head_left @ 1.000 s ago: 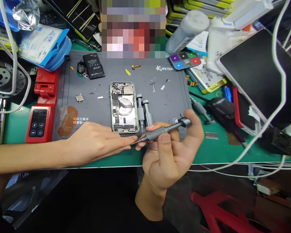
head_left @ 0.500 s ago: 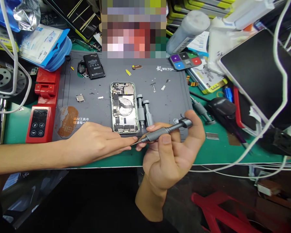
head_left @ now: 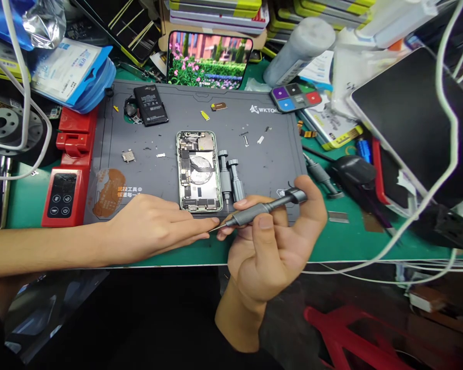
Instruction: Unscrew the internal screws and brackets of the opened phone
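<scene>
My right hand (head_left: 272, 246), palm up, holds a grey precision screwdriver (head_left: 250, 213) between thumb and fingers, with its index finger curled over the cap. The thin shaft points left and slightly down. My left hand (head_left: 158, 226) reaches in from the left, its fingers straight and held together, fingertips closed at the screwdriver's tip. Anything small at that tip is too hidden to make out. Just beyond the hands, an opened phone (head_left: 199, 174) lies on the grey work mat (head_left: 150, 177), its internal parts exposed. Two more screwdrivers (head_left: 224, 174) lie along its right side.
A phone battery (head_left: 150, 105), a small metal bracket (head_left: 128, 155) and other tiny parts lie on the mat. Behind it, a lit phone (head_left: 210, 59) shows a garden. A red device (head_left: 64, 198) is left, a bottle (head_left: 299, 51) back right, a black-screened tablet (head_left: 412, 123) right.
Both hands and the screwdriver hold nearly the same pose; the view has shifted very slightly. The pixelated patch at the top back is gone, and the lit phone shows there.
</scene>
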`<act>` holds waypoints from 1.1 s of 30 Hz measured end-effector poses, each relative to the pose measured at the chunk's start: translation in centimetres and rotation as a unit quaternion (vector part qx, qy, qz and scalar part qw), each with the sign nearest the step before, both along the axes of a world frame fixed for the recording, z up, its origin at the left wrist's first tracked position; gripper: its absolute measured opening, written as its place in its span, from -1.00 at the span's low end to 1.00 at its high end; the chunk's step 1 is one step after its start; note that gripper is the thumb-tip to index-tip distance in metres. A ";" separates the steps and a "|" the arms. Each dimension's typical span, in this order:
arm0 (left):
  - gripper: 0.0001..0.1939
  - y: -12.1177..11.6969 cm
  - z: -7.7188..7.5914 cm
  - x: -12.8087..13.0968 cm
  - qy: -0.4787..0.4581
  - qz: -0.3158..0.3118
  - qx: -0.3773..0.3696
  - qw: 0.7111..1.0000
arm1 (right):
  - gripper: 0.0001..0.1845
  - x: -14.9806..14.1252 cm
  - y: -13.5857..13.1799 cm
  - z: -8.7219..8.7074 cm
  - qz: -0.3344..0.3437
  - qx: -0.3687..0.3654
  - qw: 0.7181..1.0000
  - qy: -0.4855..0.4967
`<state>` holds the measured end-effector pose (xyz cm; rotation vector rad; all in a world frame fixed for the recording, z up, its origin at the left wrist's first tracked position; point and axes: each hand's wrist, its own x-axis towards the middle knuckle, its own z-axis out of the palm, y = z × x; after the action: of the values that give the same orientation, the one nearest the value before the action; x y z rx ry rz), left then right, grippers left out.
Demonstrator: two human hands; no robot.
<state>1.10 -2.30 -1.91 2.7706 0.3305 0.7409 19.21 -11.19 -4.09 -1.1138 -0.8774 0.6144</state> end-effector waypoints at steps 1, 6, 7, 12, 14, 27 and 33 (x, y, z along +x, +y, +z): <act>-0.73 0.0 0.0 0.0 -0.001 0.000 0.000 1.000 | -0.49 0.0 0.0 0.0 -0.001 -0.001 1.000 -0.001; -0.74 0.0 0.1 0.2 -0.007 0.000 0.002 1.000 | -0.49 -0.1 0.0 0.1 -0.001 0.000 1.000 0.003; -0.74 0.0 0.1 0.2 -0.008 0.000 0.002 1.000 | -0.49 -0.1 0.0 0.1 -0.001 0.001 1.000 0.003; -0.75 0.0 0.0 0.2 -0.007 -0.001 0.003 1.000 | -0.49 -0.1 0.0 0.1 0.004 0.010 1.000 0.021; -0.74 0.1 0.0 0.2 -0.006 -0.003 0.002 1.000 | -0.49 -0.1 0.0 0.2 0.009 0.018 0.999 0.034; -0.73 0.1 0.2 0.2 -0.001 -0.011 0.002 1.000 | -0.49 -0.1 0.0 0.2 0.012 0.015 1.000 0.021; -0.72 0.1 0.4 0.3 0.007 -0.008 0.007 1.000 | -0.47 0.0 0.0 0.0 0.004 0.005 1.000 -0.009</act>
<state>1.35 -2.18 -1.54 2.7881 0.3056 0.7239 19.26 -11.16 -4.09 -1.1081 -0.8988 0.6064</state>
